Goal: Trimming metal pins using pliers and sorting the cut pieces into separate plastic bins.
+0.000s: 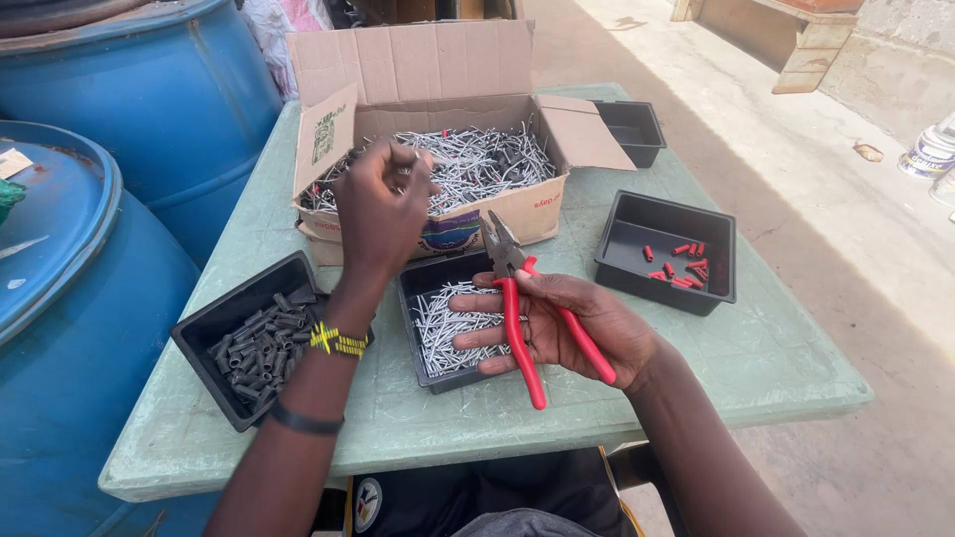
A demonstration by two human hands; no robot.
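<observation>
The right hand [567,328] lies palm-up over the near edge of the middle black tray [430,328], its fingers curled around a pair of red-handled pliers [517,298]; the metal nose of the pliers points up toward the cardboard box [438,149] and its tips look closed. The left hand [381,204] is raised over the front left corner of that box, fingers pinched together on a small grey metal piece [410,167] — too small to tell exactly what kind. The box stands open at the back of the pale green desk [756,358], heaped with silvery nails [477,159]; the middle tray under the right hand holds more nails of the same sort. To the left, another black tray [211,333] carries dark grey sleeves [261,348]; to the right, a third tray [637,224] holds a few red sleeves [681,267], and a smaller black tray [629,124] sits behind it — beside the box flap. Two blue barrels [119,109] stand just left of the desk.
</observation>
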